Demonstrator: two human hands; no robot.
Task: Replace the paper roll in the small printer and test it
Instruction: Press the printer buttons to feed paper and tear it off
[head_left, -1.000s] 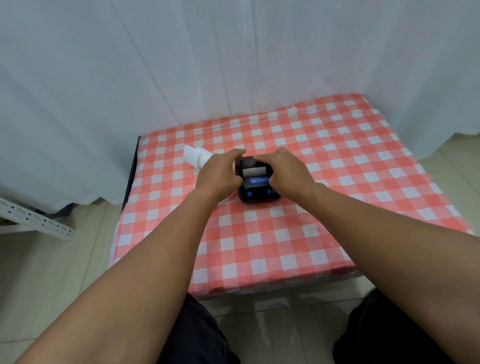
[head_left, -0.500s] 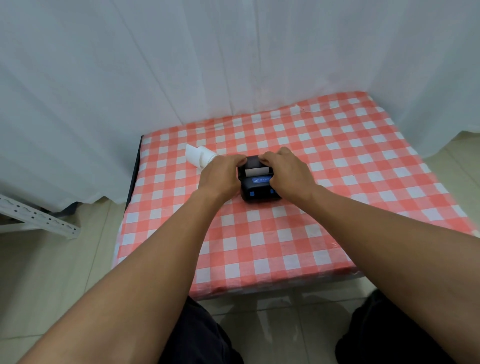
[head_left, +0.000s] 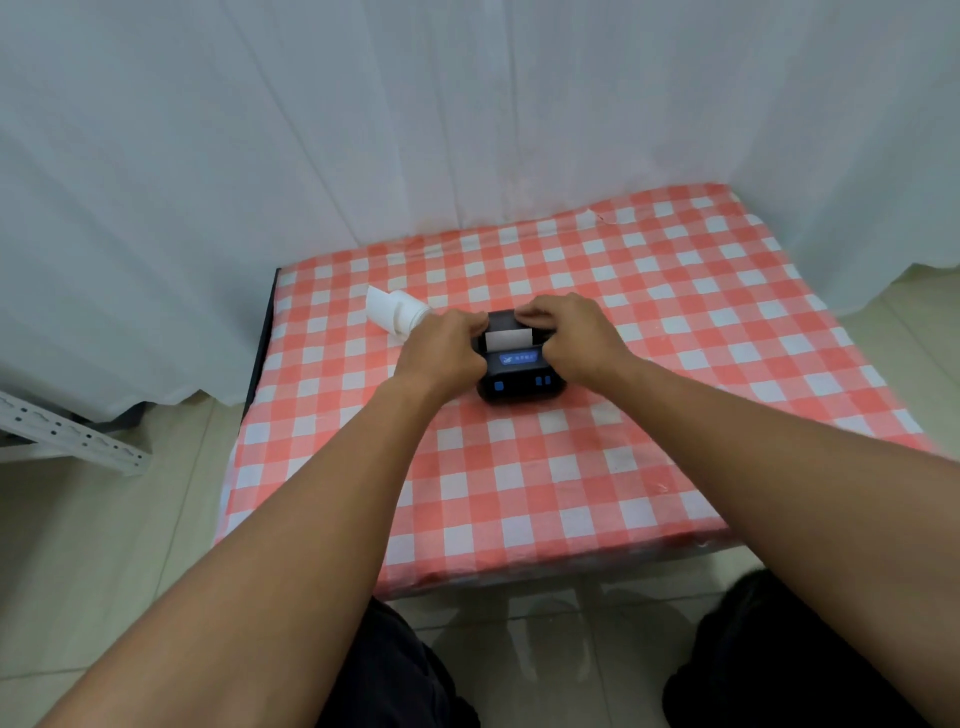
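Observation:
A small black printer (head_left: 519, 382) with blue buttons and a blue label sits on the red-and-white checked table (head_left: 545, 478). A strip of white paper (head_left: 509, 339) shows at its top. My left hand (head_left: 441, 351) grips the printer's left side, fingers curled at its top corner. My right hand (head_left: 571, 332) holds the right side, with fingers over the back edge of the lid. A white paper roll (head_left: 395, 312) lies on the cloth just left of my left hand, its loose end pointing away.
White curtains (head_left: 363, 130) hang close behind and beside the table. A grey perforated metal rail (head_left: 67, 436) lies on the tiled floor at the left. My dark-clothed knees show below the table's near edge.
Both hands stay on the printer. The fingers have shifted a little at its top, and more of the white paper strip shows now. The camera has tilted slightly.

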